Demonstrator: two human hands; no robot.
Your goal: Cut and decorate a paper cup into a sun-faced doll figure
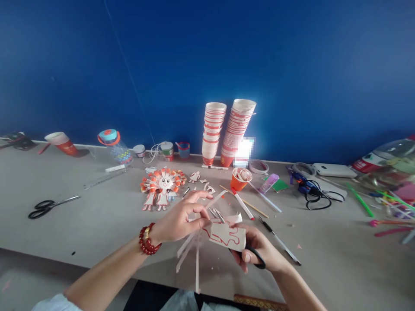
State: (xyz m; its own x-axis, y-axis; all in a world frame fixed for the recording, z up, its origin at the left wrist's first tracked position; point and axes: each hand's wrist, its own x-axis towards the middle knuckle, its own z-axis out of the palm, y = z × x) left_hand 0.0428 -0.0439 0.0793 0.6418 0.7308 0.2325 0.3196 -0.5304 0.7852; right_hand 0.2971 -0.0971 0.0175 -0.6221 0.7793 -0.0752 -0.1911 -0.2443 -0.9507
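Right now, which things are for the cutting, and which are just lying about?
Probably for cutting:
red-outlined paper
black-handled scissors in the right hand

Seemingly just lying about:
spare scissors
clear ruler
blue-lidded bottle

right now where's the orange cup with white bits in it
In the head view, the orange cup stands right of centre, in front of the right paper-cup stack and just behind the red-and-white marker.

Right grip (259,248) around black-handled scissors (260,258)
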